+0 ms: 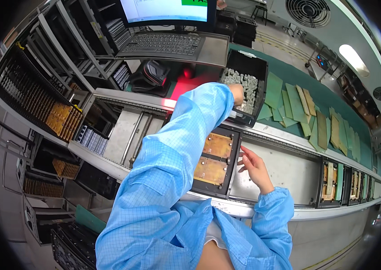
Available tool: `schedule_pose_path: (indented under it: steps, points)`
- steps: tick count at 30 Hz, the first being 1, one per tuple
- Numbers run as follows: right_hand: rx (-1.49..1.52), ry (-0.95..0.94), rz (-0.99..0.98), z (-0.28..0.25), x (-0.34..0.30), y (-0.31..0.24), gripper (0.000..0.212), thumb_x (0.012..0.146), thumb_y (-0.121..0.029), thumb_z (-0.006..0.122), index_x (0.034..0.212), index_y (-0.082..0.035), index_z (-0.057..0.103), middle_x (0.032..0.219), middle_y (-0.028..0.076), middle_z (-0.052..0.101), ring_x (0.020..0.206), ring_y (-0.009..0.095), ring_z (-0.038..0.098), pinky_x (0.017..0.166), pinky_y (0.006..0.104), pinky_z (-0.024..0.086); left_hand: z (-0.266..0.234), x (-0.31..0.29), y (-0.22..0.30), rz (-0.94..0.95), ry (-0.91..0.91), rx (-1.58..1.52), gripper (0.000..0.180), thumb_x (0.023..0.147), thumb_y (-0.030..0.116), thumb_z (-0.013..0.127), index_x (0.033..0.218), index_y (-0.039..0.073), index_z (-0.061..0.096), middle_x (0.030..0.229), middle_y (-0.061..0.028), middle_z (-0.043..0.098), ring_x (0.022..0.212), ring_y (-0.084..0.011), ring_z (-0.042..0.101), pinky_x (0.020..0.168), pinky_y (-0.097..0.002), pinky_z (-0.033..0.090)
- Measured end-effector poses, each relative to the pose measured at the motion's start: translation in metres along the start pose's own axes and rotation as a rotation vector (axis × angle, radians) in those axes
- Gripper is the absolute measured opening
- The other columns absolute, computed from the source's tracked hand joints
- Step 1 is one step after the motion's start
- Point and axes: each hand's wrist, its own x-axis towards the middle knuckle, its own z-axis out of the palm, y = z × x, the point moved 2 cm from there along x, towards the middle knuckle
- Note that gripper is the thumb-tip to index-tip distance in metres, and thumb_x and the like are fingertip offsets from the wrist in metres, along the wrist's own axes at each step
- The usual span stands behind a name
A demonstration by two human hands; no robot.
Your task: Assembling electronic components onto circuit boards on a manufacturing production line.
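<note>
My left arm stretches across the line, and my left hand [236, 93] dips into a black bin [262, 85] of small whitish-grey parts [250, 83]. The sleeve and wrist hide most of its fingers, so what they hold does not show. Below it, a black carrier frame [229, 180] lies on the conveyor with two copper-coloured plates [211, 171] set in it, partly covered by my left sleeve. My right hand [255, 168] hovers at the carrier's right edge, fingers stretched and apart, with nothing visible in them.
A monitor [165, 12], keyboard [161, 45] and handheld scanner [154, 73] stand beyond the conveyor. Green and tan strips [296, 105] lie on the green bench at right. More loaded carriers [330, 182] sit farther along the line. A rack of copper-coloured boards [64, 118] is at left.
</note>
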Motion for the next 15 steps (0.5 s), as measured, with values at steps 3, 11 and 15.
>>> schedule_pose_path:
  steps: [3,11,15]
  points:
    - [-0.017,0.02,-0.032,-0.007,0.006,0.009,0.037,0.105,-0.014,0.05,0.14,-0.003,0.053,0.117,0.01,0.067,0.092,0.015,0.065,0.073,0.0278,0.055,0.011,0.008,-0.029,0.105,0.156,-0.051,0.017,0.07,0.019,0.076,0.078,0.004,0.078,0.075,-0.0195,0.071,0.073,-0.0339,0.072,0.072,-0.0425,0.057]
    - [-0.048,0.124,-0.042,-0.021,0.0,0.01,0.033,0.105,-0.013,0.05,0.135,0.001,0.057,0.11,0.01,0.071,0.091,0.014,0.065,0.075,0.0273,0.053,-0.045,-0.047,0.007,-0.002,0.112,-0.507,0.017,0.076,0.0,0.079,0.093,-0.004,0.077,0.073,-0.0144,0.073,0.059,-0.0173,0.071,0.056,-0.032,0.057]
    - [-0.032,0.129,-0.053,-0.026,0.001,0.014,0.033,0.105,-0.014,0.05,0.134,0.0,0.058,0.109,0.009,0.071,0.09,0.013,0.065,0.077,0.0263,0.052,-0.077,-0.099,0.012,0.01,-0.039,-0.669,0.02,0.082,-0.001,0.075,0.101,-0.006,0.074,0.077,-0.0095,0.072,0.062,-0.0118,0.067,0.057,-0.0251,0.055]
